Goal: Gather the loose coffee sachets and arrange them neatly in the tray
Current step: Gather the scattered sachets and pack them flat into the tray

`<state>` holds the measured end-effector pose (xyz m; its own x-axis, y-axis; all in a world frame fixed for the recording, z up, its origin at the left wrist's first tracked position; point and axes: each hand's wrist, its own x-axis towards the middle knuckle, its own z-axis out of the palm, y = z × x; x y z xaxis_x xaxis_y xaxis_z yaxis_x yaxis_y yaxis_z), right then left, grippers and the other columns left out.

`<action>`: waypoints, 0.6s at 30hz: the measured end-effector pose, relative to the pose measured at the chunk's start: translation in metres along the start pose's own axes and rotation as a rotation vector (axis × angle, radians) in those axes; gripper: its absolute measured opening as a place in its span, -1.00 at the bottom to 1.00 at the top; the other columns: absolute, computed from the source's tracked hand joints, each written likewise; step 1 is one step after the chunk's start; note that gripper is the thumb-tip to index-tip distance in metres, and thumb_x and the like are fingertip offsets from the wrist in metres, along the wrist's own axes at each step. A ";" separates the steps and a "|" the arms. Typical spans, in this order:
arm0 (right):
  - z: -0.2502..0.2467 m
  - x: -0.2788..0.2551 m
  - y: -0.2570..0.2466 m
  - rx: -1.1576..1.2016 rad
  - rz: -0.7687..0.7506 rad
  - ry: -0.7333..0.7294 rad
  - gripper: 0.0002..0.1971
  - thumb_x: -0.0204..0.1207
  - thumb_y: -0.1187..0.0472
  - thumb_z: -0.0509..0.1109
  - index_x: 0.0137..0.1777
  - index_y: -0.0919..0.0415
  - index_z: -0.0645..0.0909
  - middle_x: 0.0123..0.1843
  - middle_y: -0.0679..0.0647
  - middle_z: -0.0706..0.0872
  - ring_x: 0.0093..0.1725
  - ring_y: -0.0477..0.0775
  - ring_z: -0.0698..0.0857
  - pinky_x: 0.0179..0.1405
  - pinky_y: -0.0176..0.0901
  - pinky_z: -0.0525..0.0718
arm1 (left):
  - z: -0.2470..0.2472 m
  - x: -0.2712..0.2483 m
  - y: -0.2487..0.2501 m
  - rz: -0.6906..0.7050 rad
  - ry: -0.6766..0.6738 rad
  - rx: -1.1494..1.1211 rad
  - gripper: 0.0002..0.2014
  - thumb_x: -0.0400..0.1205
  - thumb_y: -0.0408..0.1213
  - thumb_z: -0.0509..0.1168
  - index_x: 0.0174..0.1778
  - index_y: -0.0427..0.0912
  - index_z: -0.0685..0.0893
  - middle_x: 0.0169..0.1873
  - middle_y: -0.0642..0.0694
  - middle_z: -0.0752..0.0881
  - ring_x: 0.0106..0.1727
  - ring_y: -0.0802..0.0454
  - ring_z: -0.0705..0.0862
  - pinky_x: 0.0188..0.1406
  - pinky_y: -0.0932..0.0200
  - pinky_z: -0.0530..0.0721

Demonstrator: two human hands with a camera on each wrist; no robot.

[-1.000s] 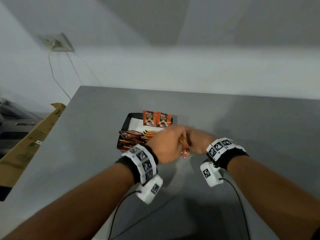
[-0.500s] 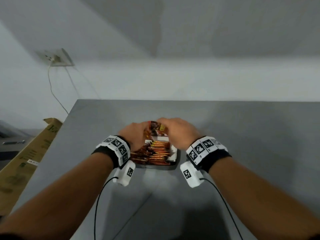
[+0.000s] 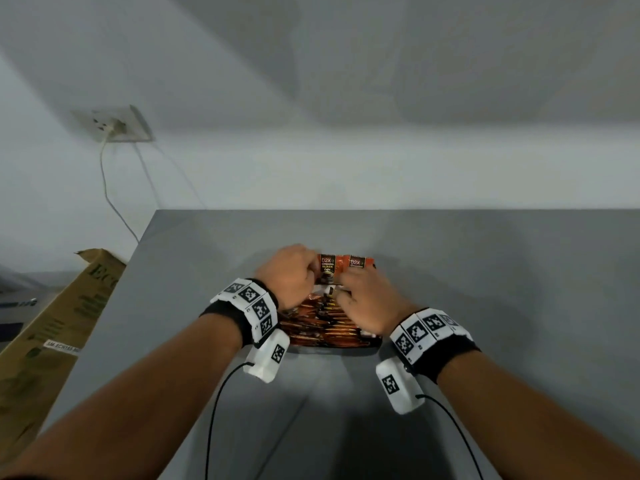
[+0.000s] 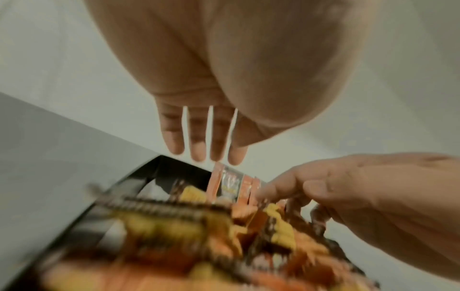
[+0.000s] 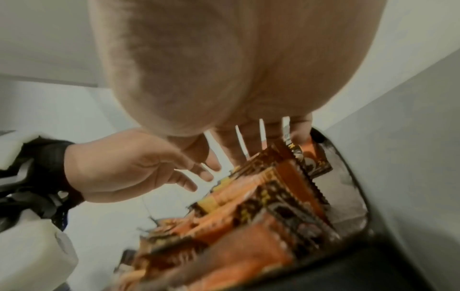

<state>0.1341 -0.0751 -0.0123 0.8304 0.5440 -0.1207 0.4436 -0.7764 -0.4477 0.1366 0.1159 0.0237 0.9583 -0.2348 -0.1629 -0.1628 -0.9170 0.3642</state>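
Observation:
A black tray (image 3: 346,345) full of orange and brown coffee sachets (image 3: 322,323) lies on the grey table between my wrists. Two D2X sachets (image 3: 327,268) stand upright at its far end. My left hand (image 3: 308,271) reaches over the tray, and in the left wrist view its straight fingers (image 4: 199,151) touch the top of an upright sachet (image 4: 224,181). My right hand (image 3: 346,289) lies over the pile beside it; its fingers (image 5: 251,141) reach straight down onto the sachets (image 5: 273,187). Neither hand visibly grips anything. The tray rim (image 4: 149,169) (image 5: 348,177) shows in both wrist views.
A brown cardboard box (image 3: 52,334) leans against the table's left edge. A wall socket (image 3: 117,128) with a white cable hangs behind it. The grey table (image 3: 485,289) ends at a white wall close behind the tray.
Both hands have moved from the tray's near right corner, where they held a sachet together, forward over the tray to the upright sachets. The camera has shifted, so the tray sits lower in view.

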 end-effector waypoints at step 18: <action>-0.019 -0.010 0.002 0.193 0.121 -0.135 -0.44 0.29 -0.12 0.61 0.20 -0.08 0.44 0.16 -0.14 0.55 0.05 -0.04 0.67 0.09 -0.04 0.75 | -0.008 -0.029 -0.024 0.146 -0.289 -0.018 -0.39 0.31 0.18 0.59 0.16 0.04 0.52 0.08 0.12 0.54 -0.01 0.10 0.63 -0.03 0.15 0.64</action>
<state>0.1332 -0.0878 0.0043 0.8153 0.4987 -0.2943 0.2608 -0.7700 -0.5822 0.1144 0.1475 0.0269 0.8182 -0.4476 -0.3607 -0.2870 -0.8617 0.4184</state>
